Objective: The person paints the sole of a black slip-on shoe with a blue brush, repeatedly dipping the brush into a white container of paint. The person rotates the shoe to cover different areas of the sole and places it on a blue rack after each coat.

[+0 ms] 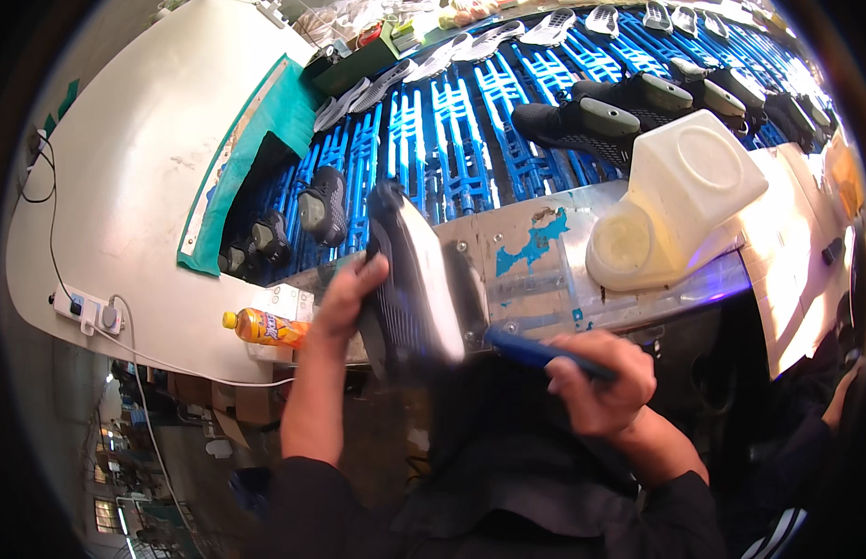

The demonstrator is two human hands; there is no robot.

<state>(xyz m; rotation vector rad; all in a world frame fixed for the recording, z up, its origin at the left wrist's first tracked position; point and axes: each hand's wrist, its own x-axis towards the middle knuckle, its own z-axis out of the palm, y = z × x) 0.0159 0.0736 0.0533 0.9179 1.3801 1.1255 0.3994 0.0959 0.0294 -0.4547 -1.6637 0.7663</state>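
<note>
My left hand (350,293) grips a dark shoe upper (398,293) by its side, tilted on edge above the bench. Its white underside (429,286) is turned to the right, and motion blurs it. In my right hand (607,384) is a blue-handled tool (527,349), perhaps a brush; its tip points left toward the shoe and looks slightly apart from it. Below the shoe runs the worn metal bench edge (489,251). A translucent plastic container (684,202) holding yellowish liquid lies on that edge to the right.
A blue slatted conveyor (461,140) carries black shoes on lasts (580,126) and white soles (377,84). A green-edged cover (258,168) hangs over its left opening. On the left stand an orange drink bottle (269,328) and a corded power strip (91,311). Another person's arm (841,395) shows at far right.
</note>
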